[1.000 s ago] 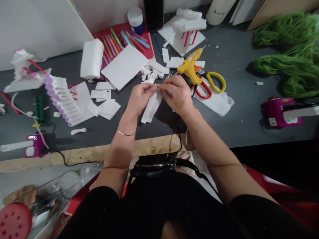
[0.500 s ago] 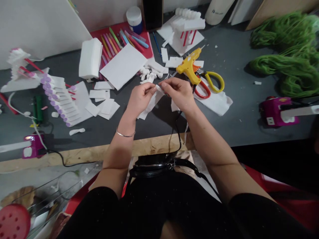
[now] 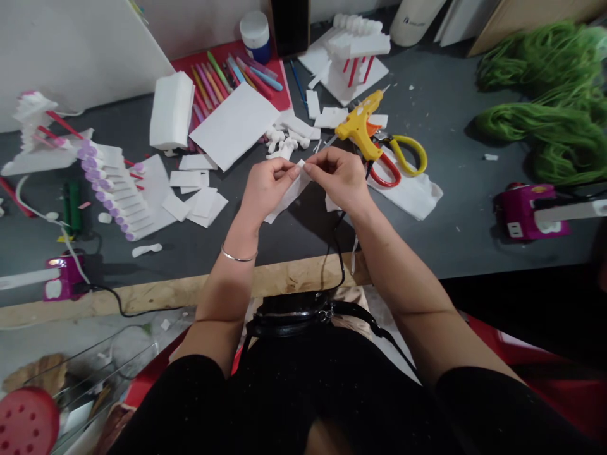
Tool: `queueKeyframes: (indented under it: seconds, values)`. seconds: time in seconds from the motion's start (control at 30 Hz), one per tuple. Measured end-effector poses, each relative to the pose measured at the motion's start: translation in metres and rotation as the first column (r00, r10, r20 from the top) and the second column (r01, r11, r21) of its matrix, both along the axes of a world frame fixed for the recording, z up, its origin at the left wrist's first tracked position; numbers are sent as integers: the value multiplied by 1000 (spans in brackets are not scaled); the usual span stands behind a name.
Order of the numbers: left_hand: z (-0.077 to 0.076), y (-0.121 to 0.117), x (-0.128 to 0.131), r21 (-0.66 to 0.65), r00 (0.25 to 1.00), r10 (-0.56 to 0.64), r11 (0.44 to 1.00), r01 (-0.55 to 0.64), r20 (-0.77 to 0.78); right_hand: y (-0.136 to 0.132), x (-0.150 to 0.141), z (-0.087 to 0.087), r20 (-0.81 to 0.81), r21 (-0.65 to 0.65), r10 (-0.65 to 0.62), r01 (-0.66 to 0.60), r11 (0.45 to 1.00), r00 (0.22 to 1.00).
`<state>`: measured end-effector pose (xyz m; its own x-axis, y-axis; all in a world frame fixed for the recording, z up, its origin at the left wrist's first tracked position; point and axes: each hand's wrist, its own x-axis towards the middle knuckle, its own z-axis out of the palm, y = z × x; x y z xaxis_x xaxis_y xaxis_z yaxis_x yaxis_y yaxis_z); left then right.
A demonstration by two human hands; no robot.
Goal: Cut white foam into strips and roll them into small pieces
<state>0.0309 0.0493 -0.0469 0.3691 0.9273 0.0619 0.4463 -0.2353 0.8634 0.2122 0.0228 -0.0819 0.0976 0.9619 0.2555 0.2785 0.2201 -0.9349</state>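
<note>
My left hand (image 3: pixel 267 188) and my right hand (image 3: pixel 337 177) meet above the grey table (image 3: pixel 294 234), both pinching the top of a white foam strip (image 3: pixel 289 195). The strip hangs down and to the left between the two hands. Another white piece (image 3: pixel 331 204) shows under my right palm; whether the hand holds it I cannot tell. A yellow glue gun (image 3: pixel 360 130) lies just beyond my right hand, next to scissors (image 3: pixel 401 158) with red and yellow handles.
White foam sheets (image 3: pixel 234 125), a foam block (image 3: pixel 171 110) and cut pieces (image 3: pixel 199 202) lie left of the hands. Coloured pens (image 3: pixel 227 72) rest on a red tray. Foam models stand at the far left (image 3: pixel 109 183) and back (image 3: pixel 353 57). Green yarn (image 3: pixel 550 107) fills the right. Purple devices (image 3: pixel 526 212) sit at both sides.
The foam strip has swung up and leftward, now shorter below my hands. Both hands have shifted slightly and their fingertips have drawn closer together at the strip's top.
</note>
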Motion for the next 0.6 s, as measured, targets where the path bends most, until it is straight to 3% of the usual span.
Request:
queueKeyframes:
  seconds: [0.23,0.43,0.6]
  values:
    - [-6,0,3,-30,996,73,997,-72,44,-2,-2,-3,199,165,-76,43,985,977]
    - [-6,-4,8,-30,990,110,994,-108,83,-1,-3,-8,401,311,-160,30,950,902]
    - [-4,-6,9,-35,989,108,994,-105,101,-1,-3,-11,515,348,-191,-1,937,836]
